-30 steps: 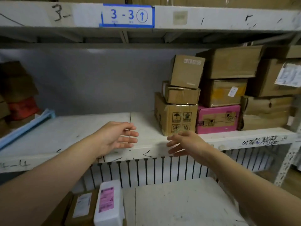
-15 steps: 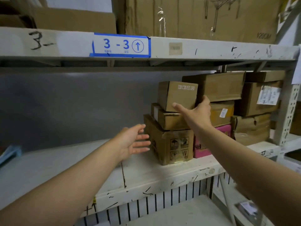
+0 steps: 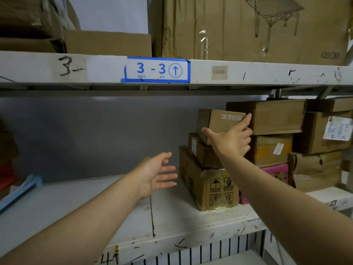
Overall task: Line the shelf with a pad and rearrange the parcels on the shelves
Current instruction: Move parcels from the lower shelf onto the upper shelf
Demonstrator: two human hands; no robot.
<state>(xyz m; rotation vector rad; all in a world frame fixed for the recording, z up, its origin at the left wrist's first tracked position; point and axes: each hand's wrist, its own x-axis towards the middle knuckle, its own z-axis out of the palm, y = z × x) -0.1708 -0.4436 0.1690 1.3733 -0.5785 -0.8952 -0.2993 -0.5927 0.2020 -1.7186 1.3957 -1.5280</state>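
A small brown parcel [image 3: 217, 121] tops a stack of three boxes on the white middle shelf [image 3: 172, 213]. My right hand [image 3: 232, 139] spans its front face, thumb under the left bottom corner and forefinger at the upper right corner. Below it lie a flat brown box [image 3: 202, 152] and a larger taped carton [image 3: 210, 188] with handling symbols. My left hand [image 3: 156, 174] hovers open, fingers spread, just left of the carton and apart from it. No pad lies on the bare white shelf board.
More brown parcels [image 3: 271, 115] and a pink box [image 3: 277, 170] fill the shelf's right end. A blue folded item [image 3: 21, 190] lies at the far left. The upper shelf beam [image 3: 267, 73] carries a "3-3" label [image 3: 158, 69], with large cartons [image 3: 248, 27] above.
The view has tilted up. My right hand rose from the shelf's front edge to the top parcel and took hold of it. My left hand moved right, close to the bottom carton.
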